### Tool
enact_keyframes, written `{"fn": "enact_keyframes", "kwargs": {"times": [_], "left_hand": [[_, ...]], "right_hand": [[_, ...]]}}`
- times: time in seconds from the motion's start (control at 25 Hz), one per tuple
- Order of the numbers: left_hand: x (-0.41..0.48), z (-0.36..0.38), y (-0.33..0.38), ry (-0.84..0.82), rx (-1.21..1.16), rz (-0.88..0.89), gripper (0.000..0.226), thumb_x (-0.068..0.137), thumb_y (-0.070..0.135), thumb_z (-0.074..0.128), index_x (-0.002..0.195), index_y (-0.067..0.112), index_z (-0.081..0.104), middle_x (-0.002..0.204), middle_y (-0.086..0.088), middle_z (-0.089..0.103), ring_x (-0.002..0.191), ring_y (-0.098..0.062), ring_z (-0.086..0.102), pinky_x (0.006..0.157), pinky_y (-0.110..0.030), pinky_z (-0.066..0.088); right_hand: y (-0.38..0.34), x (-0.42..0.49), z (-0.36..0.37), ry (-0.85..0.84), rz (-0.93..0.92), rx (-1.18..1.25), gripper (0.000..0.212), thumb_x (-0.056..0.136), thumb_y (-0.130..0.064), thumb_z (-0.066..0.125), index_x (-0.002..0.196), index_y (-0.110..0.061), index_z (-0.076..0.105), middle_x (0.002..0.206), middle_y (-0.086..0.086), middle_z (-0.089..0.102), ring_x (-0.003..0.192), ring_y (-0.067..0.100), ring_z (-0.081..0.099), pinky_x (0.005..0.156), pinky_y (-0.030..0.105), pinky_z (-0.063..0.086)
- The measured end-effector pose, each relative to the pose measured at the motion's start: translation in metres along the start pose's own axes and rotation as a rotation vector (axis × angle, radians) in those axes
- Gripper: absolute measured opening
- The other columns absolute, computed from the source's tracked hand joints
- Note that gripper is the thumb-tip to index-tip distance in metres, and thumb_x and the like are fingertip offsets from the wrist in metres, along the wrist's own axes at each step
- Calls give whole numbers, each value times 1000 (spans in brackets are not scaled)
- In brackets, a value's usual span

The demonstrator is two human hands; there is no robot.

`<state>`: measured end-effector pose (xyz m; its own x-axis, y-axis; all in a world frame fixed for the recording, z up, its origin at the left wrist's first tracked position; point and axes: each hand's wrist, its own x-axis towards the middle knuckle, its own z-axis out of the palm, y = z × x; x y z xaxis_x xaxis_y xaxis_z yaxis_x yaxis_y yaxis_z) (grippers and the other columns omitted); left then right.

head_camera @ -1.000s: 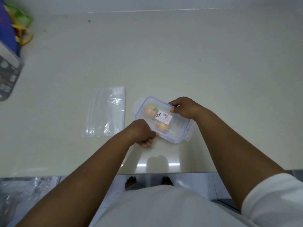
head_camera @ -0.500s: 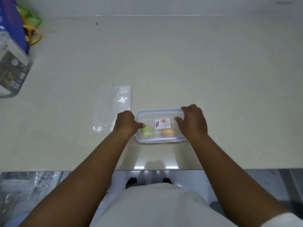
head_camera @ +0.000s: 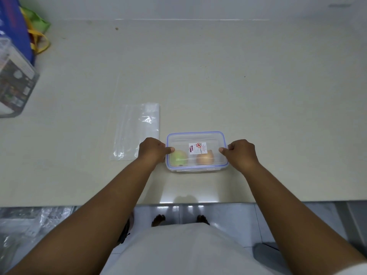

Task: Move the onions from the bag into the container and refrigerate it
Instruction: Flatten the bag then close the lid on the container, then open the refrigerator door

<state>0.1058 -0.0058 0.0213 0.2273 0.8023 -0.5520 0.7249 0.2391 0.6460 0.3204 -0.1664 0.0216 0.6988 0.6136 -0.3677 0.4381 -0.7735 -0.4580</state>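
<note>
A clear plastic container (head_camera: 196, 135) with a blue-rimmed lid and a small white sticker sits on the beige counter near its front edge. Through the lid I see a greenish onion (head_camera: 178, 158) at the left and an orange-brown onion (head_camera: 205, 158) at the right. My left hand (head_camera: 152, 149) grips the container's left end, thumb on the lid. My right hand (head_camera: 241, 152) grips the right end the same way. A flat, empty clear plastic bag (head_camera: 137, 132) lies just left of the container, partly under my left hand.
At the far left stand a clear box with printed packaging (head_camera: 14, 80), a blue bag (head_camera: 14, 22) and a green-and-yellow bag (head_camera: 37, 26). Crinkled plastic (head_camera: 29, 225) lies below the counter's front edge at the lower left. The tiled floor and my feet show beneath.
The container has turned from a diagonal to square with the counter edge. My hands have shifted from its long sides to its two short ends, thumbs now on the lid.
</note>
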Motion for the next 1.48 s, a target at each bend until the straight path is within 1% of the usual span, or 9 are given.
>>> {"fn": "enact_keyframes", "kwargs": {"times": [0.16, 0.28, 0.6, 0.72, 0.88, 1.0, 1.2, 1.36, 1.48], "left_hand": [[-2, 1, -2, 3, -94, -23, 26, 68, 19, 87, 70, 6, 64, 76, -10, 72, 71, -30, 75, 79, -47, 61], [-1, 1, -2, -2, -91, -25, 29, 68, 22, 87, 77, 2, 67, 80, -13, 74, 71, -29, 75, 80, -47, 61], [1, 1, 4, 12, -84, -12, 26, 70, 23, 85, 76, 7, 66, 86, -16, 75, 75, -30, 75, 82, -46, 60], [2, 3, 5, 37, -75, -9, 25, 71, 27, 84, 73, 11, 65, 79, -9, 73, 74, -28, 74, 83, -44, 60], [3, 8, 1, 71, -100, 9, 23, 72, 29, 83, 70, 13, 66, 70, -2, 67, 66, -24, 65, 77, -38, 58], [3, 12, -6, 95, -133, 20, 22, 74, 32, 81, 76, 15, 68, 77, 1, 67, 74, -22, 62, 71, -31, 51], [4, 16, -12, 94, -110, 54, 29, 80, 36, 75, 95, 12, 68, 103, -6, 70, 94, -26, 66, 87, -38, 54], [-4, 18, -17, 95, 126, 226, 38, 90, 39, 60, 112, 9, 62, 111, -10, 68, 101, -28, 61, 84, -33, 45], [-7, 13, -20, 65, 162, 338, 41, 92, 38, 58, 117, 5, 60, 114, -14, 66, 106, -29, 61, 88, -33, 44]], "right_hand": [[4, 2, 3, -12, 27, 108, 39, 83, -37, 67, 60, -7, 58, 62, 13, 60, 61, 25, 54, 56, 29, 40], [7, 3, 3, -30, 39, 223, 38, 81, -33, 70, 67, 1, 63, 73, 22, 64, 71, 39, 62, 74, 42, 54], [10, 6, 1, -63, 43, 267, 32, 82, -34, 70, 68, -8, 60, 69, 11, 58, 66, 24, 51, 65, 31, 41], [7, 5, 3, -27, 38, 252, 32, 83, -33, 68, 67, -9, 57, 69, 12, 58, 67, 28, 54, 64, 32, 44], [7, 3, 6, -6, 32, 284, 38, 84, -32, 68, 71, 3, 61, 82, 23, 69, 80, 39, 67, 78, 43, 54], [9, 2, 10, 8, 16, 259, 42, 85, -34, 66, 75, 7, 63, 82, 22, 70, 83, 38, 67, 76, 38, 53], [7, -11, 25, 113, -11, 203, 37, 94, -36, 53, 82, -2, 62, 88, 16, 67, 87, 35, 60, 66, 32, 39], [2, -31, 40, 183, 18, 150, 45, 102, -38, 34, 86, -4, 60, 95, 20, 65, 89, 36, 57, 69, 32, 35], [3, -51, 41, 227, 29, 168, 47, 103, -36, 31, 86, -3, 61, 94, 22, 64, 90, 38, 57, 72, 35, 37]]}}
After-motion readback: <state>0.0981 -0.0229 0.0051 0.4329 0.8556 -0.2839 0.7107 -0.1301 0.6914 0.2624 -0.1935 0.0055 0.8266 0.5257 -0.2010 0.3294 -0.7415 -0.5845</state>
